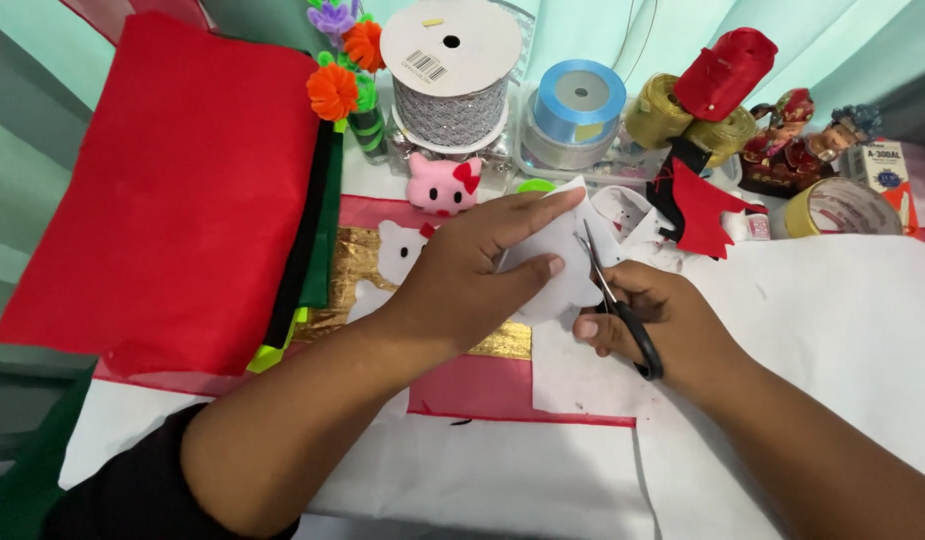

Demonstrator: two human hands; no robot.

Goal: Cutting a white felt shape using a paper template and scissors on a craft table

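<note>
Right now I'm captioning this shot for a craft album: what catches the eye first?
At centre, the left hand holds a white felt piece while the right hand cuts it with black-handled scissors. A big red felt sheet fills the left; ribbon spools line the back.

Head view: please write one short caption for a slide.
Left hand holds white felt piece while right hand cuts it with black scissors.

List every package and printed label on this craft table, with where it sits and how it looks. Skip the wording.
Barcode sticker: small white rectangle with black bars, on the round white top of the silver ribbon spool, back centre.
Small box: far right edge, beside the tape roll; white with a blue emblem and a red side.
Small tag: white with red print, right of the red felt piece; too small to tell more.
</note>
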